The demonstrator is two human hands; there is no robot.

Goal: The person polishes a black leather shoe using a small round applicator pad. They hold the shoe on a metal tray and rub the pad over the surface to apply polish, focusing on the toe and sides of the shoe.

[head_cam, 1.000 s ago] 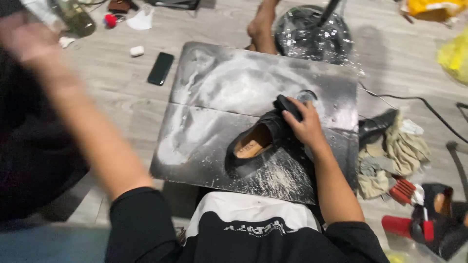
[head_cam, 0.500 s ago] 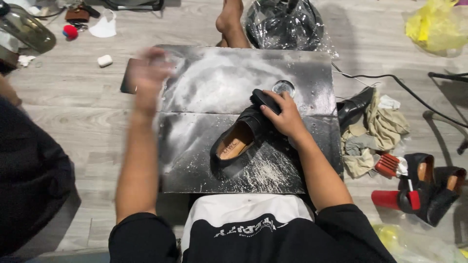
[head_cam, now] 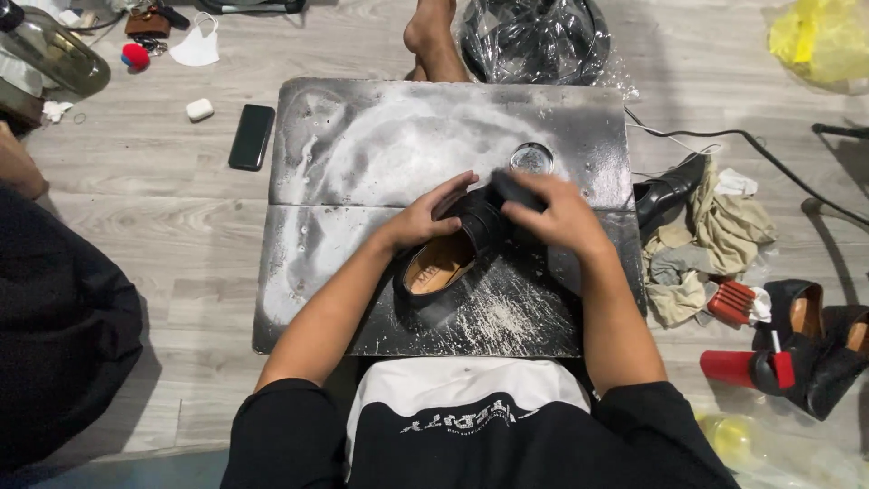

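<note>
A black shoe (head_cam: pixel 453 258) with a tan lining lies on a dark board (head_cam: pixel 362 154) smeared with white residue; the board rests on a grey wood-plank floor (head_cam: pixel 163 226). The shoe sits near the board's middle, toe end pointing up and to the right, heel toward the person.

The left hand (head_cam: pixel 430 213) rests on the shoe's upper, fingers curved over its side and steadying it. The right hand (head_cam: pixel 561 213) is closed around a dark cloth or pad (head_cam: pixel 511 188), pressed against the toe end of the shoe. Whether this item is cloth or sponge cannot be determined.

A small round tin (head_cam: pixel 531 158), open, stands on the board just beyond the right hand. A black phone (head_cam: pixel 252 136) lies on the floor left of the board. To the right lie crumpled rags (head_cam: pixel 715 226), a second black shoe (head_cam: pixel 668 190), and further black shoes (head_cam: pixel 824 335) beside a red brush (head_cam: pixel 735 303). Another person's bare foot (head_cam: pixel 434 36) rests at the board's far edge.
</note>
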